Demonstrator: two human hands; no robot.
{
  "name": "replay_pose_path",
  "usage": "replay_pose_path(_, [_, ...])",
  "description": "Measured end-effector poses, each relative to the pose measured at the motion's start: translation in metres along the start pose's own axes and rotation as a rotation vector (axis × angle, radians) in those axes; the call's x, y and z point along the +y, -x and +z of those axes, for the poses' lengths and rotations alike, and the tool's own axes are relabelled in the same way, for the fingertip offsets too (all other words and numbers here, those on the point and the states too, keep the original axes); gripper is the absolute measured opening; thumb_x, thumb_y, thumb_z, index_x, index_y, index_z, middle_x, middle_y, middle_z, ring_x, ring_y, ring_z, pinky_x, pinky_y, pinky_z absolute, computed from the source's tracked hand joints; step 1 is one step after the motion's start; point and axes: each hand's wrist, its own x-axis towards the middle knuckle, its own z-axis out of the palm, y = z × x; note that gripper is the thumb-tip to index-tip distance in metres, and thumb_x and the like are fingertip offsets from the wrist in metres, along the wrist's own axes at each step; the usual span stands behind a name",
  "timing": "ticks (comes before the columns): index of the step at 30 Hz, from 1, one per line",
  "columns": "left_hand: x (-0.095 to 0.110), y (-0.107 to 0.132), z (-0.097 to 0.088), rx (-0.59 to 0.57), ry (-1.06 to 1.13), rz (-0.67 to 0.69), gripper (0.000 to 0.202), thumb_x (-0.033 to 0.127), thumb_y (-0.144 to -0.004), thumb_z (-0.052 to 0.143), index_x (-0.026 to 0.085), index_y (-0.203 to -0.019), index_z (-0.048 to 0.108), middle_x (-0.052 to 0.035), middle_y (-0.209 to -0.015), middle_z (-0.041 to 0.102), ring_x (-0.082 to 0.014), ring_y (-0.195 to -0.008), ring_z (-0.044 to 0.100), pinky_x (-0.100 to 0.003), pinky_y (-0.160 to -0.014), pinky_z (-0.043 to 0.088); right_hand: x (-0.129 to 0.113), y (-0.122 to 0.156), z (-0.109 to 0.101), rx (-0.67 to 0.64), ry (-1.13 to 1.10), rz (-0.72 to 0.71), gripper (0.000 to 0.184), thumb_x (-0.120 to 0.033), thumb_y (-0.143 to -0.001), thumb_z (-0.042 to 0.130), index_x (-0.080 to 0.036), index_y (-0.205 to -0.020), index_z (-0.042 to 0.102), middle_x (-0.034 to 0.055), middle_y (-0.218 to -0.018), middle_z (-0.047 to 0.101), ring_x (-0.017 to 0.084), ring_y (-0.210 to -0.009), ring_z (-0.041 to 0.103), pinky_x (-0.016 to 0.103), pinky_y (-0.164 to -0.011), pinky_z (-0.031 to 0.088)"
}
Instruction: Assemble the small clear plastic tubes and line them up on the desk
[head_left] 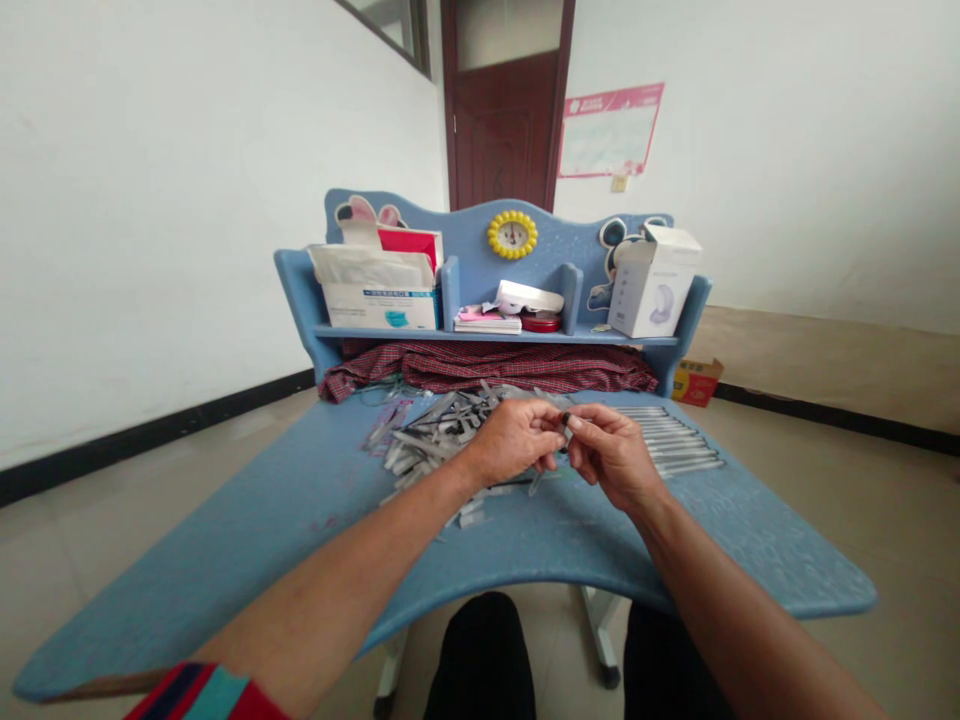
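Note:
My left hand (512,440) and my right hand (611,452) meet over the middle of a blue desk (300,520). Both are closed in a pinch on one small thin grey piece (564,430) with a dark tip, held between them. A loose heap of similar grey strips (439,430) lies just behind and left of my left hand. To the right of my right hand, several grey strips (675,440) lie side by side in a neat row.
A blue shelf unit (495,335) at the desk's back holds a tissue box (379,295), books, a red tin, a white carton (652,285) and a yellow clock (512,234). Red plaid cloth (495,368) lies under it. A small box (696,382) sits on the floor.

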Motion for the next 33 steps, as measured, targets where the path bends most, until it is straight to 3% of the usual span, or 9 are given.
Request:
replay_pose_path(9, [-0.002, 0.0, 0.0, -0.065, -0.122, -0.04, 0.011, 0.022, -0.073, 0.055, 0.012, -0.067, 0.056, 0.0014, -0.053, 0.059, -0.0087, -0.044, 0.057, -0.015, -0.04, 0.042, -0.001, 0.0, 0.0, 0.025, 0.059, -0.001, 0.024, -0.034, -0.07, 0.07, -0.016, -0.081, 0.061, -0.0041, -0.041, 0.057, 0.006, -0.026, 0.039, 0.015, -0.026, 0.026])
replay_pose_path(19, [-0.006, -0.001, -0.001, -0.062, -0.187, -0.032, 0.013, 0.021, -0.073, 0.054, 0.014, -0.062, 0.054, 0.0026, -0.046, 0.055, -0.0104, -0.043, 0.055, -0.018, -0.042, 0.039, -0.018, 0.001, -0.002, 0.005, 0.425, -0.081, 0.024, -0.037, -0.075, 0.063, -0.015, -0.082, 0.058, -0.0047, -0.044, 0.056, 0.005, -0.027, 0.039, 0.016, -0.028, 0.029])
replay_pose_path(24, [-0.001, 0.001, -0.003, -0.072, -0.222, -0.001, 0.014, 0.023, -0.073, 0.056, 0.015, -0.061, 0.054, 0.0036, -0.046, 0.053, -0.011, -0.043, 0.055, -0.019, -0.045, 0.04, -0.031, 0.001, -0.005, -0.05, 0.568, -0.155, 0.028, -0.034, -0.076, 0.063, -0.014, -0.094, 0.063, -0.0053, -0.046, 0.056, 0.005, -0.03, 0.041, 0.017, -0.03, 0.032])
replay_pose_path(33, [0.006, 0.004, -0.007, -0.177, -0.288, -0.008, 0.012, 0.022, -0.072, 0.057, 0.016, -0.062, 0.053, 0.0061, -0.048, 0.047, -0.01, -0.043, 0.054, -0.019, -0.043, 0.037, -0.052, 0.003, -0.01, -0.202, 0.805, -0.118, 0.013, -0.025, -0.076, 0.06, -0.015, -0.08, 0.066, -0.0045, -0.046, 0.054, 0.005, -0.032, 0.044, 0.016, -0.031, 0.034])
